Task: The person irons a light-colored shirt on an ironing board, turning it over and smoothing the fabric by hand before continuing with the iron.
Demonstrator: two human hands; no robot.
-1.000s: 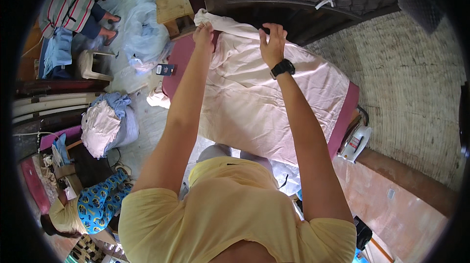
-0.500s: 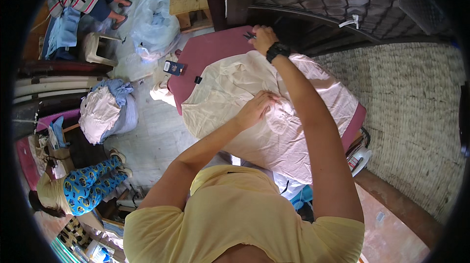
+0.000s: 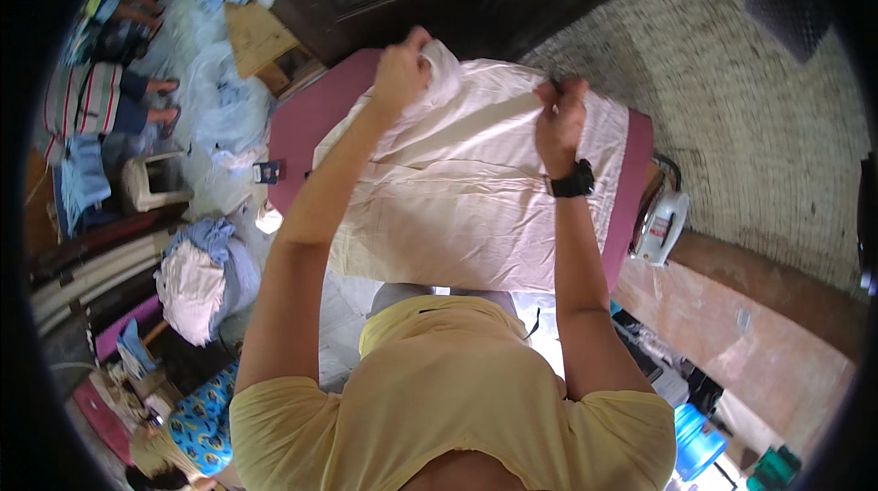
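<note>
A pale cream-pink garment (image 3: pixel 430 217) lies spread over a maroon padded board (image 3: pixel 293 130), its cloth wrinkled toward the right. My left hand (image 3: pixel 400 78) is closed at the board's far side, gripping a bunched, lifted part of the garment. Farther right, my right hand (image 3: pixel 560 125), with a black watch at the wrist, is raised over the cloth with its fingers curled. A small dark tip of the thread snips (image 3: pixel 554 84) pokes out between the fingers; the rest is hidden in the palm.
A white iron (image 3: pixel 660 228) stands off the board's right edge. On the left of the board lies a dark card tag (image 3: pixel 267 172). A clothes heap (image 3: pixel 197 281), a stool (image 3: pixel 155 178) and a wooden bench (image 3: pixel 256 38) are to the left. Other people are at the left edge.
The garment has been turned and spread out nearer me. My left hand moved far and left, lifting bunched cloth; my right hand came back to the right with the snips. The view has shifted.
</note>
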